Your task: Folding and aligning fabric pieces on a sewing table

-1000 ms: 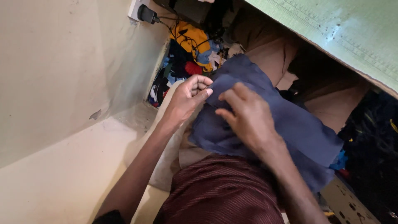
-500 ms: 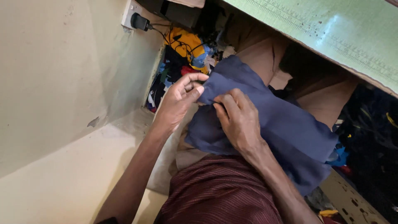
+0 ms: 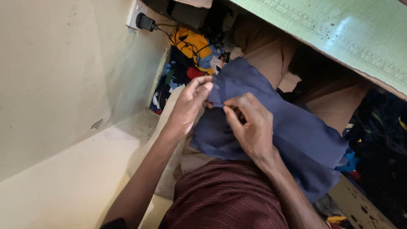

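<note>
While the dark blue cloth point(image 3: 271, 127) lies draped over the lap, the left hand point(image 3: 190, 104) pinches its upper edge between thumb and fingers, and the right hand point(image 3: 250, 127) nips the same edge just beside it (apparently lining up a fold). Steady, matched fingertip pressure looks needed.

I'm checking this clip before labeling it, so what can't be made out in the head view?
- Right hand fingertips: curled into the navy cloth, grip hidden.
- Cloth's far edge: cut off below by the person's maroon garment and forearm.
- Colourful fabric pile: too jumbled and shadowed to tell apart.
- Green table: cut off by the frame edge.
</note>
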